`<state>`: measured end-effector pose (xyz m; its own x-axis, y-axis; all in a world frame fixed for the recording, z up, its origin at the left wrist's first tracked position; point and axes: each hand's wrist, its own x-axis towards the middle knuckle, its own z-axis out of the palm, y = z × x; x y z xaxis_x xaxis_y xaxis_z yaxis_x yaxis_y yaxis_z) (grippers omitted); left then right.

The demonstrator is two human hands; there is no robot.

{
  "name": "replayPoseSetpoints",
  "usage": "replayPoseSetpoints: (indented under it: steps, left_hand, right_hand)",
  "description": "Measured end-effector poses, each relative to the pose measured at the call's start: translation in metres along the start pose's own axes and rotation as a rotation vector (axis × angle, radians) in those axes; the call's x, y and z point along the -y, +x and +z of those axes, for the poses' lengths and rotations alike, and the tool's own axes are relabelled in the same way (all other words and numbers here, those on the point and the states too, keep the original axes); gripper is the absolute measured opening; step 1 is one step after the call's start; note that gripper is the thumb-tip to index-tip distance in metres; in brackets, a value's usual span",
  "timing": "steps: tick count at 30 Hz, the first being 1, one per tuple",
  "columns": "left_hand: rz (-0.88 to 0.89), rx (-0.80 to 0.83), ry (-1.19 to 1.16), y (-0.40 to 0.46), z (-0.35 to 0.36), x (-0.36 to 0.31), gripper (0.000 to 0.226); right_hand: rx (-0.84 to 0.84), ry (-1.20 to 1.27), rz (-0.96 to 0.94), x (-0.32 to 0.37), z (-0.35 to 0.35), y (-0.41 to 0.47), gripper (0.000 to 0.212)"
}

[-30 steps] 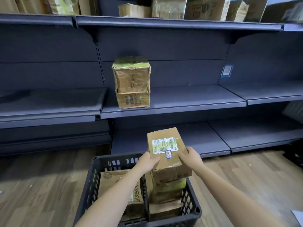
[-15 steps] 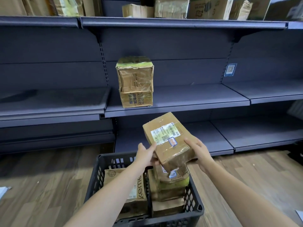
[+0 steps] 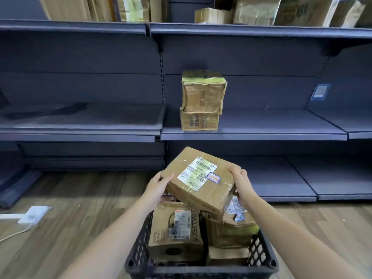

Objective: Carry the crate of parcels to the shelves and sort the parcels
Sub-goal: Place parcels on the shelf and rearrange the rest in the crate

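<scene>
two stacked parcels (image 3: 202, 101) on middle shelf (image 3: 261, 133); crate (image 3: 201, 268) on floor before shelves, parcels inside.

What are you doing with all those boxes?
A person is sorting parcels. The left hand and right hand hold a labelled parcel above a black crate on the floor. More parcels sit in the crate. Two stacked parcels are already on the middle shelf.

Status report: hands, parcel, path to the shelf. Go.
Left hand and right hand grip the labelled parcel, tilted above the crate. More parcels in crate. Middle shelf holds a two-box stack; space beside it open.
</scene>
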<state>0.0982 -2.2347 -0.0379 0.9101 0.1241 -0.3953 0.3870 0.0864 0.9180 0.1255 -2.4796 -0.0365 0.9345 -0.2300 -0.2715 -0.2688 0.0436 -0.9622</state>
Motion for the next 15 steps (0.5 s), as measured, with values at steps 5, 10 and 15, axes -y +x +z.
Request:
replayPoseSetpoints:
  steps: [5,10,15]
  left_hand:
    - [0.007,-0.213,-0.054,0.004,-0.026,0.021,0.025]
    - [-0.007,-0.297,-0.104,0.004,-0.038,0.044,0.029]
    - [-0.084,-0.321,0.066,0.019,-0.039,0.078,0.030]
  right_hand:
    - [-0.024,-0.225,0.083,-0.022,0.052,0.002,0.060]
    - [0.043,-0.358,0.068,-0.048,0.073,-0.003,0.053]
    - [0.289,-0.275,0.207,-0.080,0.081,0.009,0.021]
